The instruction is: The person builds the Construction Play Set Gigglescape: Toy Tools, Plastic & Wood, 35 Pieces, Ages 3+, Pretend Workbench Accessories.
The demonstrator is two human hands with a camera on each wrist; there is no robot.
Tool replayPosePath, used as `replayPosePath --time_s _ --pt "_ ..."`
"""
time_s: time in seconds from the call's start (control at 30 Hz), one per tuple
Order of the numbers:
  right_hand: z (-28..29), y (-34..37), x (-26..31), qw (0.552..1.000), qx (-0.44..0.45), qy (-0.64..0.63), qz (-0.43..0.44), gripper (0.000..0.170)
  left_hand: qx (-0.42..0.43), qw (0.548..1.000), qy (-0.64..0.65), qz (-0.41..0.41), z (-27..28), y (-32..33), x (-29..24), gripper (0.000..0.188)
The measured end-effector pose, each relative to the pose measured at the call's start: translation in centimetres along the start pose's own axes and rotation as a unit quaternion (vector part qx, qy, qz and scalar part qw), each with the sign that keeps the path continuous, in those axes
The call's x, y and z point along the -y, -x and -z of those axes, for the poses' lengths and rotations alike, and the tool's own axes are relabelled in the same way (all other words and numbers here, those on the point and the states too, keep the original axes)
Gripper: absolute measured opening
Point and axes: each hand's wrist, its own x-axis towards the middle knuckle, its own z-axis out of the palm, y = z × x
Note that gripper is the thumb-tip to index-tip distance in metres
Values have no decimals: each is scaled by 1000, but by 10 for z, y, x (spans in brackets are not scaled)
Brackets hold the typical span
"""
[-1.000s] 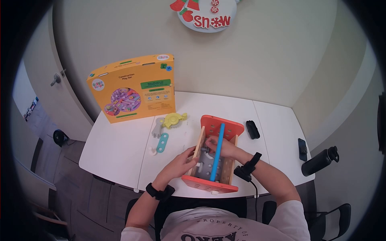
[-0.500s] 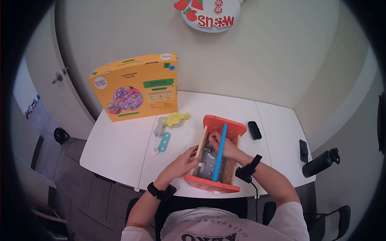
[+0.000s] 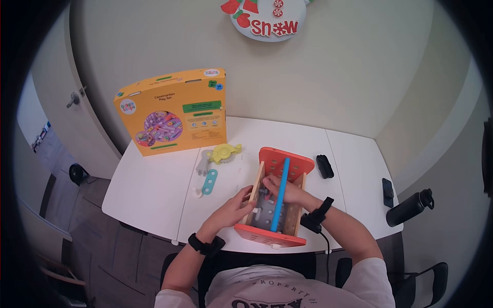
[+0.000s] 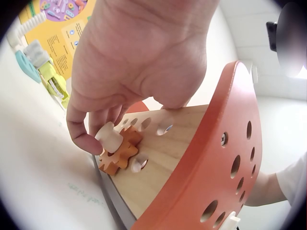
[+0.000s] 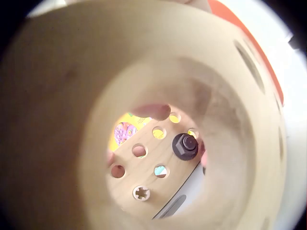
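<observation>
Reaching down into the toolbox, my right grip is between its two wooden side panels and passes under the blue bar. The fingers of this grip are bent, near the dark bolt on the inner face of the left panel. In the right wrist view, the rim of a round hole hides most of them, so I cannot tell if they pinch the bolt.

My left grip is at the outer side of the same panel. One finger of it is curled against the head of the white peg, which stands out from the orange gear, and the thumb side rests on the panel's upper edge.

The toolbox lies at the near edge of the table, right of the middle, directly around my right grip and beside my left grip. To its left are the teal strip, the grey piece and the yellow piece. The yellow box stands upright by the far left edge, and the phone is close to the right edge.
</observation>
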Motion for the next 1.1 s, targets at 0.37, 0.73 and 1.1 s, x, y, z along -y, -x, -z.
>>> replayPosePath --time_s 0.37,0.73,1.1 --pt "0 -8 -13 989 -97 92 68 45 0 1000 -2 -9 0 0 0 75" --pt "-1 -17 -26 984 -137 82 81 37 -1 999 -9 31 1 3 -9 69" --pt "-4 -25 -40 945 -196 134 226 35 1 1000 3 25 1 2 -5 69"
